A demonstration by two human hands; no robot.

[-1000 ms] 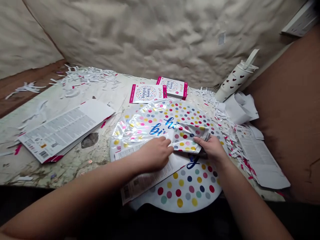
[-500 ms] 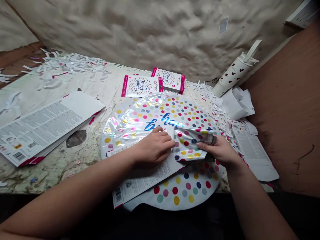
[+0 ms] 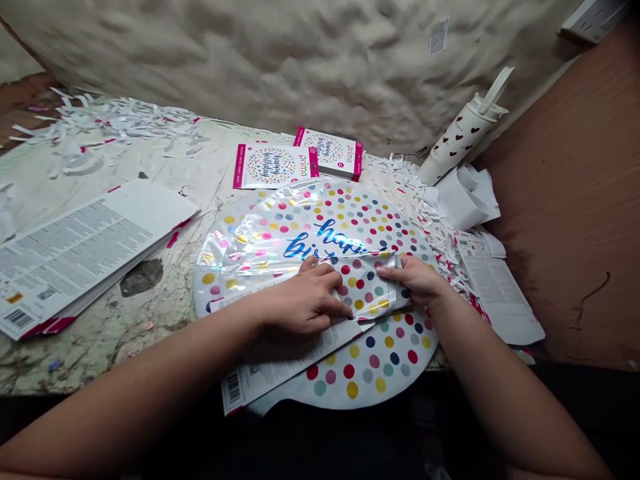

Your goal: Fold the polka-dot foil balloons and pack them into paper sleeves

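Observation:
A round foil balloon (image 3: 360, 373) with coloured dots and blue lettering lies flat at the table's front edge. On top of it rests a printed white card (image 3: 270, 377), slanting up to the right. A folded dotted foil piece (image 3: 367, 283) covers the card's upper right end. My left hand (image 3: 310, 297) lies over the card and the foil's left part, fingers spread and pressing down. The right edge of the folded foil is pinched between thumb and fingers of my right hand (image 3: 417, 277).
A stack of printed cards (image 3: 95, 247) lies at the left. Happy birthday packs (image 3: 275, 167) sit behind the balloon. Shredded paper (image 3: 125, 120) is at the back left. A heart-patterned tumbler (image 3: 460, 140), crumpled paper (image 3: 465, 197) and opened cards (image 3: 500, 287) stand or lie at the right.
My right hand has moved a little left and up, and the crumpled foil now lies flatter over the card. My left hand's fingers have spread onto the foil. The view has shifted slightly.

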